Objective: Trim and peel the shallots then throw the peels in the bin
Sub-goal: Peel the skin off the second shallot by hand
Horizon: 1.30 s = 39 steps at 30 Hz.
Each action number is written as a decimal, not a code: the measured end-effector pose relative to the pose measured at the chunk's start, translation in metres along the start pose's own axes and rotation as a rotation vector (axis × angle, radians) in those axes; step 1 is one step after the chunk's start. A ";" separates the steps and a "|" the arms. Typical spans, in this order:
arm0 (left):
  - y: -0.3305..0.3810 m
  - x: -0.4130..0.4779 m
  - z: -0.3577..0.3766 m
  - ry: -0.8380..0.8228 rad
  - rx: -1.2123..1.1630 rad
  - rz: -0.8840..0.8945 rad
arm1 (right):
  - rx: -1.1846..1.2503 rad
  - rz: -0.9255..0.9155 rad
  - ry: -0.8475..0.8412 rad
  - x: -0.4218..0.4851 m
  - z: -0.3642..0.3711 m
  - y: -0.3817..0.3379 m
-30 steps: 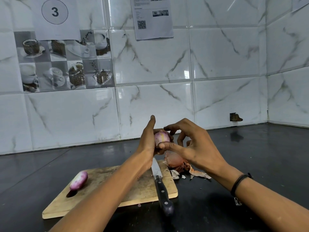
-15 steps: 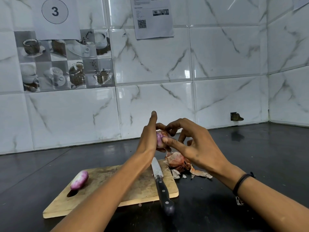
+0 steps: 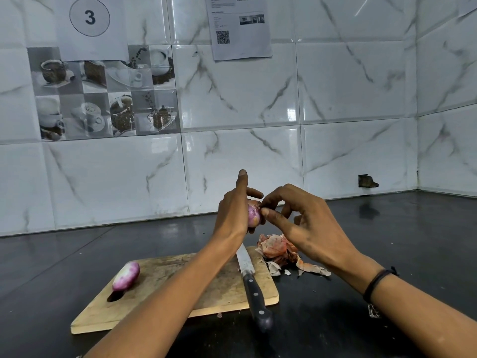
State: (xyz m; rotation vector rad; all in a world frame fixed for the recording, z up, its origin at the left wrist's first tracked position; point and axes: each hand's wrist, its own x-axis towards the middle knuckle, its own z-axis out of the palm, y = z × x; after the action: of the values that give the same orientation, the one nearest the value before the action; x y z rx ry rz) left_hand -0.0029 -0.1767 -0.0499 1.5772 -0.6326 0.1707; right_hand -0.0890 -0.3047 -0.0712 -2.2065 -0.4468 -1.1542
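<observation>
The left hand (image 3: 233,210) grips a purple shallot (image 3: 253,215) above the far edge of the cutting board (image 3: 180,288), its forefinger pointing straight up and its thumb laid over the top. The right hand (image 3: 304,223) pinches the shallot's skin between thumb and forefinger (the other fingers are loosely curled, holding nothing). A peeled shallot (image 3: 126,276) lies on the board's left end, a knife (image 3: 251,282) across its right end, and the peels (image 3: 278,250) are heaped on the dark counter (image 3: 387,241) just beside it.
</observation>
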 end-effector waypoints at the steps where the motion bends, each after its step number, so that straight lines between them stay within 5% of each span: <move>1: 0.000 0.000 0.000 -0.002 0.003 -0.011 | 0.004 0.000 -0.003 0.000 0.000 0.000; 12: -0.005 0.003 -0.001 -0.059 -0.033 -0.093 | -0.040 -0.008 -0.026 0.001 0.001 0.001; 23: -0.006 0.003 0.003 -0.221 -0.273 -0.028 | 0.276 0.392 0.171 0.005 -0.004 0.018; 31: -0.008 0.003 0.002 -0.308 -0.276 -0.066 | 0.360 0.340 0.135 0.007 -0.003 0.019; 39: -0.008 0.006 0.003 -0.207 -0.285 -0.157 | 0.336 0.233 0.054 0.007 -0.001 0.016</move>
State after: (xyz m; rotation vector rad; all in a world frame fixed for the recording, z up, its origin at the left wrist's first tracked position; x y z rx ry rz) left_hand 0.0050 -0.1816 -0.0547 1.3699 -0.6579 -0.1954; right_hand -0.0767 -0.3180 -0.0702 -1.8756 -0.3236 -0.9357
